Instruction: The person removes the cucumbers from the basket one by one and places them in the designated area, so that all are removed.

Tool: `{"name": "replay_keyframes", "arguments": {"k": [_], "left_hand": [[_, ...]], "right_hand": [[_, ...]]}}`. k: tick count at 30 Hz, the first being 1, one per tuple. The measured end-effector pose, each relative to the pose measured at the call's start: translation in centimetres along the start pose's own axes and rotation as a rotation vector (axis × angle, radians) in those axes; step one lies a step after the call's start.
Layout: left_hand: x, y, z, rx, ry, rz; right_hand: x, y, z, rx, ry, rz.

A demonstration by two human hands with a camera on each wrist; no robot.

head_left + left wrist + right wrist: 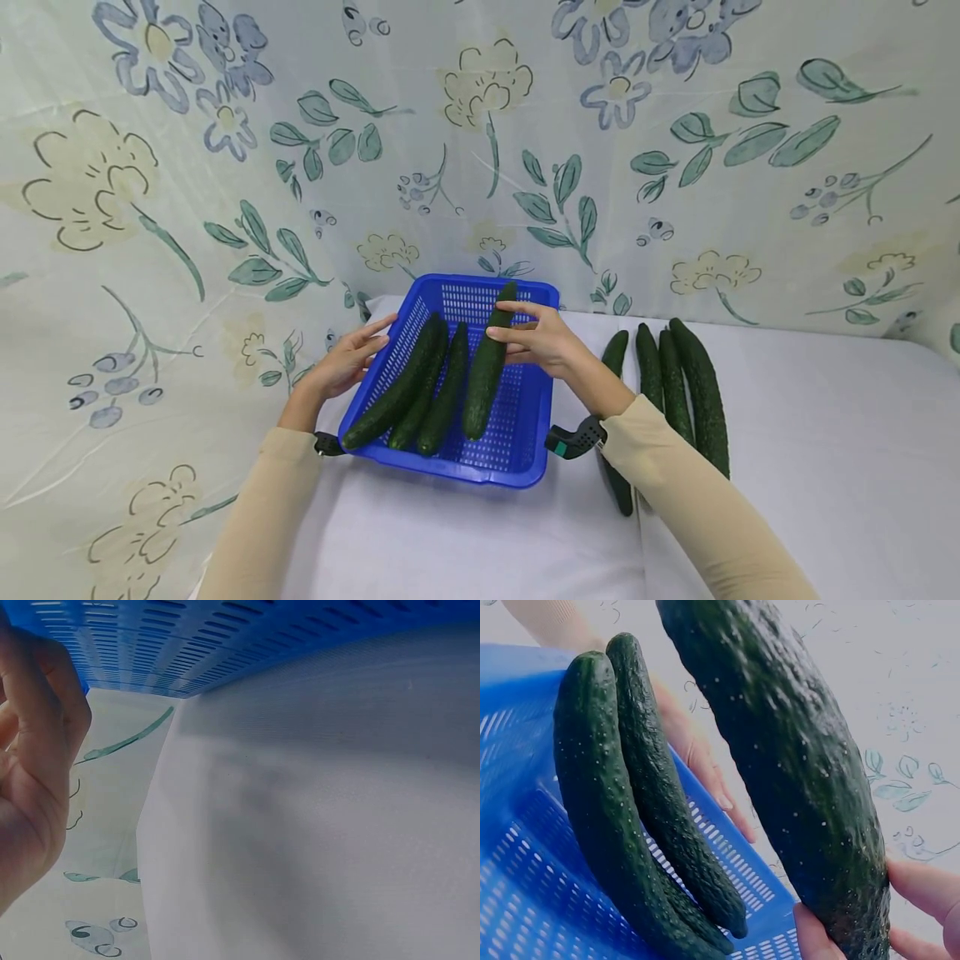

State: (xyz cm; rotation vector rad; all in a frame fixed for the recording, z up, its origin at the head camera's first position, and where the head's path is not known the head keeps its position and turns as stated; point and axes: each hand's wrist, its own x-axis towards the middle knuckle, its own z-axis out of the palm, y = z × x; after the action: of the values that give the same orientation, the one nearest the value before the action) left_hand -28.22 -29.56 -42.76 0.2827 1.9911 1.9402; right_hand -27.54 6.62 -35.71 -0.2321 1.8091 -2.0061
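My right hand (542, 337) pinches a cucumber (486, 379) near its far end, thumb on one side and fingers on the other. The cucumber is tilted over the inside of a blue plastic basket (536, 479). Three more cucumbers lie side by side along the basket's left part, among them a thick one (397, 387) and a slimmer one (447, 387). Against the basket's left outer wall is my left hand (347, 364), its fingers fairly straight along the side. The left wrist view shows that hand (37, 742) beside the slotted blue wall (150, 645).
Several cucumbers (701, 383) lie on the white-covered table (825, 467) to the right, partly under my right forearm. A flowered cloth (420, 100) hangs behind the table and along its left side.
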Motion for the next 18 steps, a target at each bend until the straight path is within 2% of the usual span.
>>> {"name": "replay_keyframes", "arguments": {"k": [18], "left_hand": [[0.1, -0.3, -0.1, 0.044, 0.005, 0.013]], "right_hand": [[-3.4, -1.0, -3.2, -0.044, 0.047, 0.013]]}}
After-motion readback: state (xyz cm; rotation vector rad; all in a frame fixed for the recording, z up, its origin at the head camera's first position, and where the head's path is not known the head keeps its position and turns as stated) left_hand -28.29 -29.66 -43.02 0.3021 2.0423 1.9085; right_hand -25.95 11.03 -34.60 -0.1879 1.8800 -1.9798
